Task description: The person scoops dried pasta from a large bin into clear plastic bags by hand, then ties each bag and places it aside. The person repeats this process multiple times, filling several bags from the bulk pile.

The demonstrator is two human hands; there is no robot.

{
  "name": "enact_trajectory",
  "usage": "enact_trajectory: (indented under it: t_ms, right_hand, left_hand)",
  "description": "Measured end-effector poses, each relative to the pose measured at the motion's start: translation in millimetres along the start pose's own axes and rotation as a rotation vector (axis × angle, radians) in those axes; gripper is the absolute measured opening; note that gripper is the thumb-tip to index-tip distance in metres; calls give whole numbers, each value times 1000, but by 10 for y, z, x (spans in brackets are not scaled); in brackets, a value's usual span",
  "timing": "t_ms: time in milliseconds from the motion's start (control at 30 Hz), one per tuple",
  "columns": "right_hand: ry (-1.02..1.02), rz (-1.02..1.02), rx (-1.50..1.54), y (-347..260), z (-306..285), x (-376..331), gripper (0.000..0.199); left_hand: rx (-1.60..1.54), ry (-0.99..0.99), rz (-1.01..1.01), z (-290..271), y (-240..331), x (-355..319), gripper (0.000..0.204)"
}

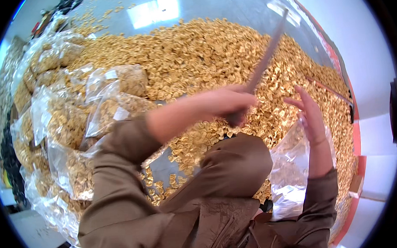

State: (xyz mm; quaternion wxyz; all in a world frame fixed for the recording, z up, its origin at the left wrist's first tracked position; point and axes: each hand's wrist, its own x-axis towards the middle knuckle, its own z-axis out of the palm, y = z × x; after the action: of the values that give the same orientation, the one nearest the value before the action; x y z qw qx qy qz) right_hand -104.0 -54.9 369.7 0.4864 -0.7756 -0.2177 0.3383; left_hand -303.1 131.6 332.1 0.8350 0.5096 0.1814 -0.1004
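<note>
My left hand (226, 100) is closed around the lower end of a long, narrow, tapering brown stick-like tool (266, 54), blurred by motion. It points up and to the right over a big heap of curled, golden-yellow dried pieces (195, 57), and whether it has a blade cannot be told. To the right, my right hand (311, 114) is raised with its fingers apart and nothing seen in them. A clear plastic bag (289, 164) lies beside that wrist, near my bent knee (236, 166). Its contents are hard to make out.
Several filled clear bags (67, 121) are piled along my left, some with white labels. Loose pieces spread over the grey floor (215, 6) at the back. A long thin bar (330, 90) lies on the heap by the red-edged white wall (368, 50) on the right.
</note>
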Motion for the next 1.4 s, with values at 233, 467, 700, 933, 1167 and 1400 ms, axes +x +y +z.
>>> enact_trajectory:
  t_ms: [233,467,700,933,1167,1400]
  right_hand:
    - [5,95,236,-299,-705,-784,49]
    - [108,-11,51,-303,-963,-3376,65]
    - [-57,262,225,230,-1269,-4447,102]
    - [58,-76,734,112,-914,-4653,73]
    - [449,-330,781,720,-1151,-5130,67]
    - [633,-468,776,1097,-1240,-5145,62]
  left_hand:
    - [119,-484,62,1319,93,323,68]
    - [-765,72,59,1708,208,1300,48]
    - [369,104,492,1270,212,1610,42]
    - [-227,83,327,1811,66,1085,61]
    - [-1081,13,184,2174,142,1919,19]
    - [-1132,50,250,2237,164,1820,14]
